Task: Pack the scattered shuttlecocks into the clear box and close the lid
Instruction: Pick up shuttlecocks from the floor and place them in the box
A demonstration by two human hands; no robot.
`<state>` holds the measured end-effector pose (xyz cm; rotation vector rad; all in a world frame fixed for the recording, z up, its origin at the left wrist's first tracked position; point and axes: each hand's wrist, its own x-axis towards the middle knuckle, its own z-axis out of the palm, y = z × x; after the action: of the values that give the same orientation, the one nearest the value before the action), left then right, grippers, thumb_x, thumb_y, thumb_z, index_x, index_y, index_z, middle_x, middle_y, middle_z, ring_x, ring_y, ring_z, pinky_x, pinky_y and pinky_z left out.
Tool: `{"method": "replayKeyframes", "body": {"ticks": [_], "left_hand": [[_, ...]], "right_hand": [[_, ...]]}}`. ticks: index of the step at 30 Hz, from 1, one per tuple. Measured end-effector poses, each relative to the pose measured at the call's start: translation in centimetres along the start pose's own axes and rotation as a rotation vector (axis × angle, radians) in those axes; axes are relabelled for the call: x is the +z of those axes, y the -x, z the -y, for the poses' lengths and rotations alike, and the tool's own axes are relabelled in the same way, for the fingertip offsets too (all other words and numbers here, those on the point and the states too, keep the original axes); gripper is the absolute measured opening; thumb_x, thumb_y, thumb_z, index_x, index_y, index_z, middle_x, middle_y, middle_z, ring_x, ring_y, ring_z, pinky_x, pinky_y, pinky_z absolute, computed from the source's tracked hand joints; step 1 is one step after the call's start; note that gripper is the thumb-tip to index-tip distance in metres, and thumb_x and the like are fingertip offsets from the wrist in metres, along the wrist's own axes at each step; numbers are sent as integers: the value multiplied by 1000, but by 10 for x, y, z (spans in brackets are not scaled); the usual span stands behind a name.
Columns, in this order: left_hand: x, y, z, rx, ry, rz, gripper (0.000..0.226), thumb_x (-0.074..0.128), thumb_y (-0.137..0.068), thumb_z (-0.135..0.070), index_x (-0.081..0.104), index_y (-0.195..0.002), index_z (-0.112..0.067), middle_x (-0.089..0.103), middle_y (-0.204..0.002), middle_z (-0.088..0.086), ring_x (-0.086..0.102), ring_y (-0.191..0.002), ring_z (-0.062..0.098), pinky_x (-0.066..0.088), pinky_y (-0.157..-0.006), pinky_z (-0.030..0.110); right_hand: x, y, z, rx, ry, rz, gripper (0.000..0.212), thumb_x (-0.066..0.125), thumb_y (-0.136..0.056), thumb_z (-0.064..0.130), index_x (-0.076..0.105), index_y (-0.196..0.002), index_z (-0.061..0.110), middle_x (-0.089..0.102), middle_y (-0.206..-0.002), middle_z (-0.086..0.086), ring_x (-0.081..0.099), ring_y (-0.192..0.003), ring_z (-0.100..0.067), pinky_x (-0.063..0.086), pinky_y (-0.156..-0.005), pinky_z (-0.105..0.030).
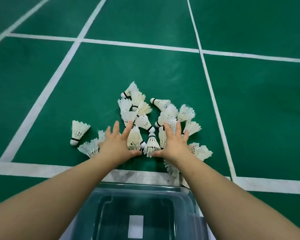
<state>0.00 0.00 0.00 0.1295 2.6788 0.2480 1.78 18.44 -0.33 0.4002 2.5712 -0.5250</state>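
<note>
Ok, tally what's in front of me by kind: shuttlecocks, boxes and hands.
Shuttlecocks: about 20; they overlap, so the count is not exact
Clear box: 1
Hands: 2, left hand and right hand
Total: about 23

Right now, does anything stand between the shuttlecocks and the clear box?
Nothing visible does. Only a white court line lies flat between the shuttlecocks and the clear box. The left hand and right hand are spread over them.
</note>
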Motion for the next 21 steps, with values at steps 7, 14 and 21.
{"method": "replayKeyframes", "body": {"ticks": [7, 14, 21], "left_hand": [[18, -19, -9, 73, -111, -54, 70, 51, -79, -63, 28, -135, -27, 40, -129, 13, 41, -114, 37, 39, -96, 43], [18, -20, -5, 33, -77, -53, 58, 56, -75, -55, 36, -124, -32, 39, -112, 10, 42, -101, 34, 41, -87, 41], [14, -1, -14, 141, -34, -104, 57, 59, -73, -48, 38, -122, -28, 41, -116, 6, 41, -100, 26, 40, -86, 38]], "right_hand": [[5, -30, 4, -99, 172, -38, 89, 72, -74, 46, 17, -144, 38, 4, -155, -6, 30, -133, -40, 41, -101, -50], [3, -37, 1, -167, 197, -98, 21, 52, -85, 8, 56, -106, 9, 42, -113, -12, 54, -86, -30, 45, -74, -33], [-4, -21, -3, -237, 258, -125, 16, 45, -86, -3, 57, -97, 0, 41, -90, -10, 58, -88, -32, 38, -65, -31]]}}
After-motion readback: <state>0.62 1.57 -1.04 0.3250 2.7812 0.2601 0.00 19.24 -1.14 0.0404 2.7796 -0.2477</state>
